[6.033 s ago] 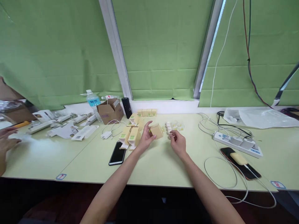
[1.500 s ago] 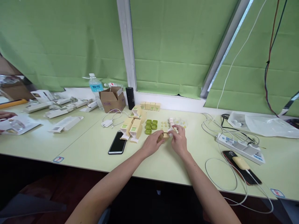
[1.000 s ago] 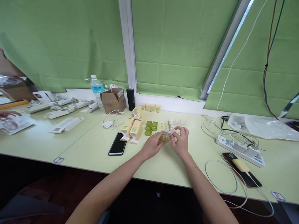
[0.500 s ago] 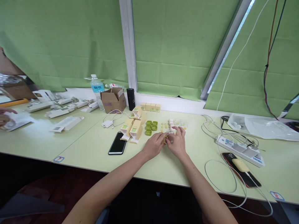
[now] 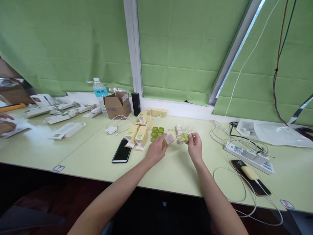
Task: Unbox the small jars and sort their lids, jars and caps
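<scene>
My left hand [image 5: 156, 149] is closed around a small cardboard box [image 5: 169, 139], whose pale inner side or flap faces up. To its right, the fingers of my right hand [image 5: 195, 147] pinch a small green-and-clear case [image 5: 185, 137] with something yellow in it. The two hands are apart, both just above the table. Several green square trays [image 5: 157, 131] sit beyond my left hand. Behind the pinched case are small white pieces [image 5: 178, 129] and a clear plastic tray [image 5: 187, 128], partly hidden. Tiny yellow pieces [image 5: 170, 130] lie between them.
Open cream boxes [image 5: 141, 136] stand left of my hands, near a black phone [image 5: 121, 151]. Small closed boxes [image 5: 156, 112] line the wall. A brown carton [image 5: 117, 106] is at the back. Cables and a power strip [image 5: 249, 157] lie right. Another person's hand [image 5: 6, 125] shows far left.
My hands, together at the small box before, have separated. The right one has moved right and now shows the green-and-clear case; the box stays in my left hand, turned to show its pale side.
</scene>
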The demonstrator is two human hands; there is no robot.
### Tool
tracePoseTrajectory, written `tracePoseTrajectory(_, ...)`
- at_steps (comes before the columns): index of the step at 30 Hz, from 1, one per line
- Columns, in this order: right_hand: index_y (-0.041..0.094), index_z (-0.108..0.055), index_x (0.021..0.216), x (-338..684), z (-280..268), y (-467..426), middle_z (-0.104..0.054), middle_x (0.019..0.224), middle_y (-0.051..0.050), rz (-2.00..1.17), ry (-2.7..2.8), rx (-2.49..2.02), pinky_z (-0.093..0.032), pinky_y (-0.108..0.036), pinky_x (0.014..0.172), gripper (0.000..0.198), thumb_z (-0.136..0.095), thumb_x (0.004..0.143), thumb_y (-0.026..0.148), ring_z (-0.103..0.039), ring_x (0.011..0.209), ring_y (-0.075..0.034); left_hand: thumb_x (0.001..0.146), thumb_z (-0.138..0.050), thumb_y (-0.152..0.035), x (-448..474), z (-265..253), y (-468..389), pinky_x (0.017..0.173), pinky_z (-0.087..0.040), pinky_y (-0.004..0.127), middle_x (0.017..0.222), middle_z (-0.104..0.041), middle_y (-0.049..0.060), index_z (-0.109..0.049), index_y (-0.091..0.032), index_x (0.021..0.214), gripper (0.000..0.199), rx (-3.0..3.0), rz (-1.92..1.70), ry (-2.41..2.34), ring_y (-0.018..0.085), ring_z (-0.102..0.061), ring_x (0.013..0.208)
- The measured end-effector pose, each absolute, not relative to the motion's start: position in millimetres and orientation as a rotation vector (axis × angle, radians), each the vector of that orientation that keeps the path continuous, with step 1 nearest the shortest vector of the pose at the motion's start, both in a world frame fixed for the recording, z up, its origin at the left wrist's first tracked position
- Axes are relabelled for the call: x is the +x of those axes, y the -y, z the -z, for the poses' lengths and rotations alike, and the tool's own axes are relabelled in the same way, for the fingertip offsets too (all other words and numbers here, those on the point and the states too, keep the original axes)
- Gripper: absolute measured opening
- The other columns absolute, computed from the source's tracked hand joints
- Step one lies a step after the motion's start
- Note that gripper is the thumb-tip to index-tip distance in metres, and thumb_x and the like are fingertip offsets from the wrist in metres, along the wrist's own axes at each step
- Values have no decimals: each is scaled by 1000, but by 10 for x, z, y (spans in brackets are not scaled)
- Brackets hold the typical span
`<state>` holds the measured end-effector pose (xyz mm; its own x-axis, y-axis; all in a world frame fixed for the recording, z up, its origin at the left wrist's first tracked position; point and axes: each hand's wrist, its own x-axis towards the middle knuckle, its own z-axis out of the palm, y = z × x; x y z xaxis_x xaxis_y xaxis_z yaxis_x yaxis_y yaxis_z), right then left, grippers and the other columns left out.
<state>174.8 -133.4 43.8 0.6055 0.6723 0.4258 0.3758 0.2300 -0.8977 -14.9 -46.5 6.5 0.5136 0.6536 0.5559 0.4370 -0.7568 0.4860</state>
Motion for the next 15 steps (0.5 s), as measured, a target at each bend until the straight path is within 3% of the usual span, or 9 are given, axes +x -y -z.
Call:
tracePoseTrajectory(4,25,-49,85,1840,-483,1441,-60,73,0,-145,1175,-1591,-44,-29,58,26,-46,96,48,-52,61,-16,95,-59,-27,-165,-107,439,109,-50,50,145,-58,12,-42,-24,148,56,2343,-1163,-965,31,-56,133)
tracePoseTrajectory(7,25,-50,83,1791,-484,1530,-59,68,1,-160,1430,-1754,-37,-28,58,19,-43,96,38,-51,59,-18,95,-59,-30,-166,-127,415,109,-50,49,144,-59,12,-42,-25,147,55,2221,-1221,-944,29,-57,133)
tracePoseTrajectory(15,24,-56,84,1659,-433,1570,-69,81,-4,-177,1625,-1932,-43,-30,63,13,-46,92,24,-62,72,-21,91,-65,-29,-114,-140,421,92,-62,38,137,-61,11,-44,-25,143,56,1915,-1258,-803,23,-64,119)
